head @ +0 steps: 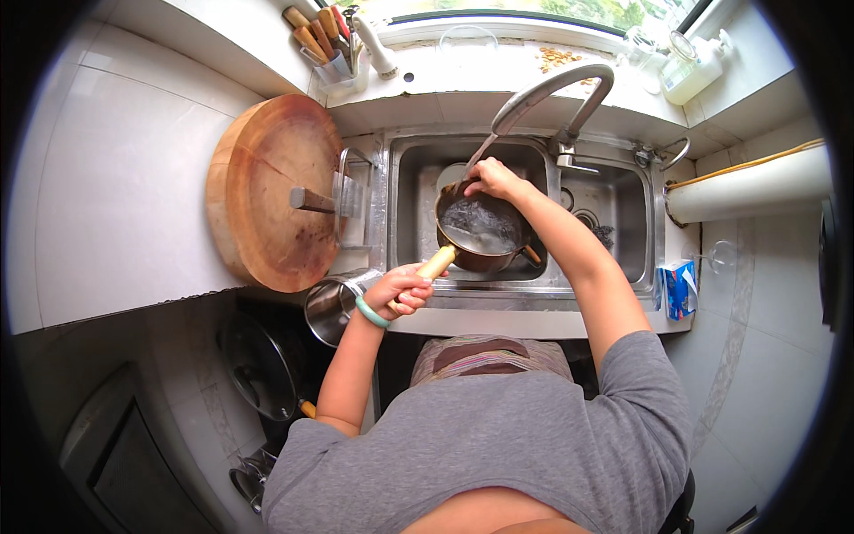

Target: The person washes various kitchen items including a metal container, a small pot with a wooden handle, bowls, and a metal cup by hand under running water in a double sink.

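A brown saucepan (482, 227) with water in it is held over the left basin of the stainless steel sink (408, 200). My left hand (408, 288) grips its pale wooden handle (437, 263). At the pan's far rim is my right hand (492, 179), its fingers bent at the edge; whether they pinch the rim or something inside cannot be told. Water runs from the curved faucet (554, 83) close beside those fingers. A short orange-brown handle (532, 255) juts from the pan's right side. Behind the pan, a pale round dish (452, 175) lies partly hidden in the basin.
Left of the sink stand a thick round wooden chopping board (280, 193), a clear rack (353, 200) holding a wooden-handled tool, and a steel pot (331, 310). The right basin (627, 200) holds a dark scourer (604, 235). A blue packet (679, 290) sits at the counter's right end.
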Available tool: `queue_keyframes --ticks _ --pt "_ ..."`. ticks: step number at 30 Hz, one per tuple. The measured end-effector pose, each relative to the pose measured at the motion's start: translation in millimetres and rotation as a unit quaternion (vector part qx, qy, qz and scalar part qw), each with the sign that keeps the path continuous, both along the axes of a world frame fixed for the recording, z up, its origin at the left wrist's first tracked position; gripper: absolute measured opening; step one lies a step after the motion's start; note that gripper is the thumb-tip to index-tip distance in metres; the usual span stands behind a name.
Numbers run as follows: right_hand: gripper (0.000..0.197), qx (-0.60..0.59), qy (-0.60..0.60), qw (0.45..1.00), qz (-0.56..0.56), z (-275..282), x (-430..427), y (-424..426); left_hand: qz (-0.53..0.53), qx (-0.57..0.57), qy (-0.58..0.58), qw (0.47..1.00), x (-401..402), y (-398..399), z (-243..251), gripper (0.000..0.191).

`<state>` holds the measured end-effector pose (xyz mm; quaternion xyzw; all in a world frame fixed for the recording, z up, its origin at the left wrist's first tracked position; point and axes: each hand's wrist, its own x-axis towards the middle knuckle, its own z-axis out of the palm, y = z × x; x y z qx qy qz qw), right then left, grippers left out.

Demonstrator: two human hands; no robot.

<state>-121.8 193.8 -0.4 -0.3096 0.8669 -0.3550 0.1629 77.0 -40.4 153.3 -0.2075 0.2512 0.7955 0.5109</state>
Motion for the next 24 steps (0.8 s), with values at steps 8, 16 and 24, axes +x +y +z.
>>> queue_keyframes --ticks 8,16,24 --pt "0.049 -0.002 -0.079 0.992 0.103 2 5 8 0.026 0.053 -0.054 0.997 2 -6 10 0.035" --pt "0.037 0.115 -0.037 0.977 -0.176 15 52 123 0.038 -0.046 -0.001 0.998 4 -1 11 0.033" --pt "0.024 0.099 0.062 0.951 -0.285 -34 93 140 0.051 -0.030 -0.048 0.997 0 -1 -1 0.037"
